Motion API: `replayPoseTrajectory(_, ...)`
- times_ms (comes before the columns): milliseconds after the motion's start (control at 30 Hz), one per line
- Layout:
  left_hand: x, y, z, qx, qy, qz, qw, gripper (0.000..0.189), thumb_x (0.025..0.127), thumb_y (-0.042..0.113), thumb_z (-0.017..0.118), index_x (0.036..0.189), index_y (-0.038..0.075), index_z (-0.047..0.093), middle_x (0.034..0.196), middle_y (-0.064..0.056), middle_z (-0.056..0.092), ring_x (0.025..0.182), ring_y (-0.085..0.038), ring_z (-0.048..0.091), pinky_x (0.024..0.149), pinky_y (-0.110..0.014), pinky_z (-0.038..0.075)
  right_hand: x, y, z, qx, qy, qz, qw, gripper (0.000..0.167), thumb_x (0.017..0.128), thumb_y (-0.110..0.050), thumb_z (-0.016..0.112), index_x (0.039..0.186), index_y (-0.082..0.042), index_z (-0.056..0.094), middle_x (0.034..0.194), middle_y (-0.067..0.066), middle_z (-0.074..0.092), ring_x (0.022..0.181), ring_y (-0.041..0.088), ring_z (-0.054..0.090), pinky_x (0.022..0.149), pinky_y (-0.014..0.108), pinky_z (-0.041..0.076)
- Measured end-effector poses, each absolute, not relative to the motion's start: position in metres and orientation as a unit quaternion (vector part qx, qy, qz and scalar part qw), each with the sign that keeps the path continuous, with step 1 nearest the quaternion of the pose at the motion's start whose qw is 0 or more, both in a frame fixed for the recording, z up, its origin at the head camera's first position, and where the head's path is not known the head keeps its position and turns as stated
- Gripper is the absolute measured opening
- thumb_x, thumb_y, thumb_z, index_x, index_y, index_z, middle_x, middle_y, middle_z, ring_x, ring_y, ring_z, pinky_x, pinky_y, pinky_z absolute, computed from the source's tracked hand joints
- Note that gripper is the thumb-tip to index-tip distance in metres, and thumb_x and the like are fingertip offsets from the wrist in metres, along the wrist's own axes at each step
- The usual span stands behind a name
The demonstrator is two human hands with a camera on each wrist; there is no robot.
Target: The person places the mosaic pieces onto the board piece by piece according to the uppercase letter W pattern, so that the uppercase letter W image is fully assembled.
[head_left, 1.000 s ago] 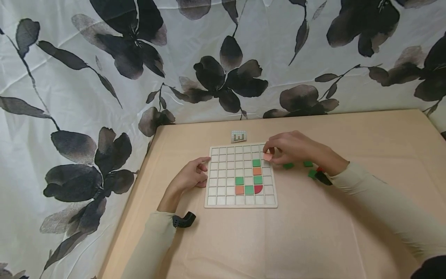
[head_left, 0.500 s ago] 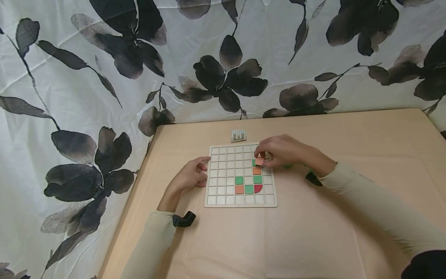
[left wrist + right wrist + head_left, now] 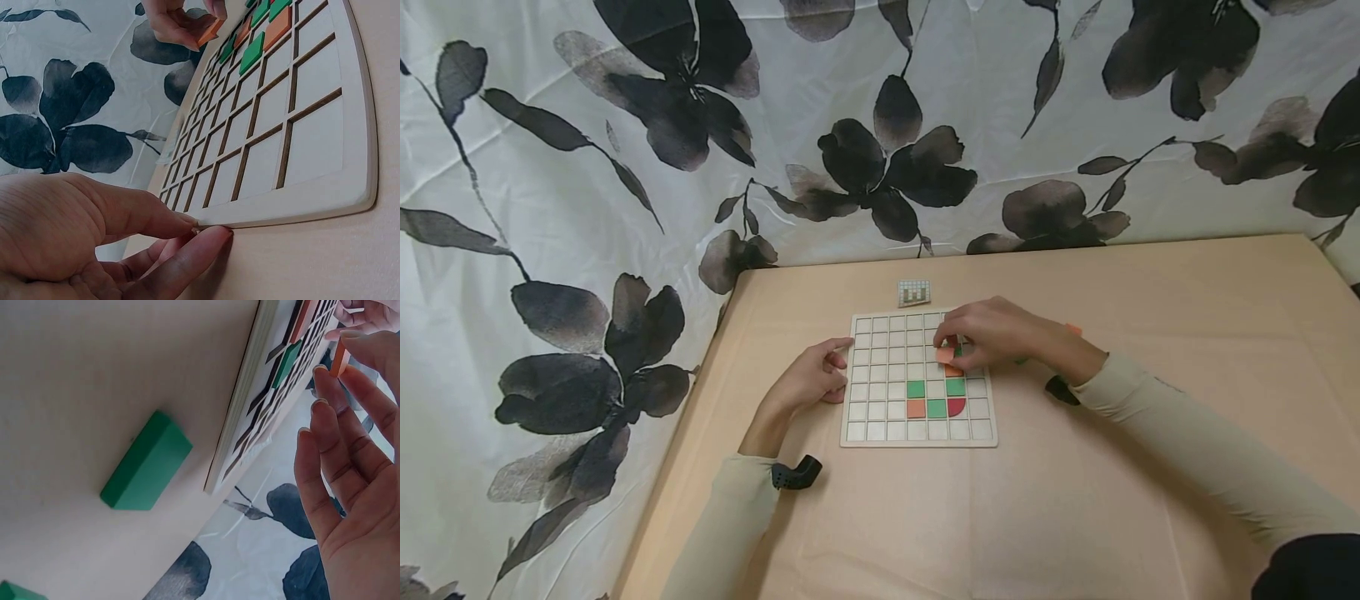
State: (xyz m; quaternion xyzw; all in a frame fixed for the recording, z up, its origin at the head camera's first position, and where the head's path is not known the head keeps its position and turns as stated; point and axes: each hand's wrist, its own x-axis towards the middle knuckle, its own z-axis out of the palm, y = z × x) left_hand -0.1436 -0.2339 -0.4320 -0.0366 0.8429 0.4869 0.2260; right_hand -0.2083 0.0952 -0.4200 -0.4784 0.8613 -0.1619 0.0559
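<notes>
A pale grid board point(image 3: 877, 375) lies on the table with several green, orange and red tiles set in its cells. At its left edge my left hand point(image 3: 808, 375) pinches the rim between thumb and a finger, close up in the left wrist view. Over the board's right half, my right hand point(image 3: 1000, 335) holds a small orange tile point(image 3: 339, 359) between thumb and fingertips. That tile is tilted and raised above the cells in both wrist views. The hand partly covers a green tile and an orange tile on the board.
A small patterned card point(image 3: 913, 292) sits just beyond the board. Right of the board, a loose green tile point(image 3: 147, 462) lies on the table point(image 3: 1075, 500); an orange piece point(image 3: 1074, 330) shows behind the right wrist. A flower-printed cloth point(image 3: 850, 83) hangs behind.
My right hand has moved left from the board's right edge, bringing the orange tile further in over the cells. The left hand stays at the left edge.
</notes>
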Motion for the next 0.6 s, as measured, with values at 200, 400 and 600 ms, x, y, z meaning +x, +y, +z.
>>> replayPoseTrajectory(200, -0.144, -0.234, -0.432, -0.035, 0.843, 0.487, 0.224, 0.071, 0.090, -0.015, 0.060, 0.153, 0.015, 0.045, 0.108, -0.013, 0.048, 0.074, -0.019, 0.054, 0.062, -0.032, 0.059, -0.208, 0.088, -0.421, -0.480, 0.860, -0.161, 0.066, 0.026, 0.086, -0.036, 0.078, 0.109, -0.026, 0.074, 0.090, -0.009, 0.066, 0.076, 0.008, 0.055, 0.058, 0.026, 0.038)
replayPoseTrajectory(400, -0.144, -0.234, -0.433, -0.033, 0.843, 0.487, 0.224, 0.071, 0.089, -0.015, 0.060, 0.153, 0.014, 0.045, 0.108, -0.013, 0.048, 0.074, -0.019, 0.054, 0.062, -0.031, 0.059, -0.208, 0.082, -0.421, -0.486, 0.858, -0.156, 0.061, 0.028, 0.085, -0.039, 0.078, 0.110, -0.027, 0.074, 0.090, -0.009, 0.066, 0.073, 0.006, 0.052, 0.057, 0.025, 0.038)
replayPoseTrajectory(600, -0.145, -0.235, -0.434, -0.032, 0.843, 0.488, 0.224, 0.071, 0.089, -0.016, 0.060, 0.153, 0.014, 0.045, 0.107, -0.013, 0.048, 0.074, -0.018, 0.054, 0.061, -0.031, 0.058, -0.208, 0.077, -0.422, -0.489, 0.856, -0.151, 0.069, 0.028, 0.086, -0.037, 0.077, 0.111, -0.028, 0.072, 0.093, -0.011, 0.066, 0.075, 0.006, 0.052, 0.058, 0.026, 0.038)
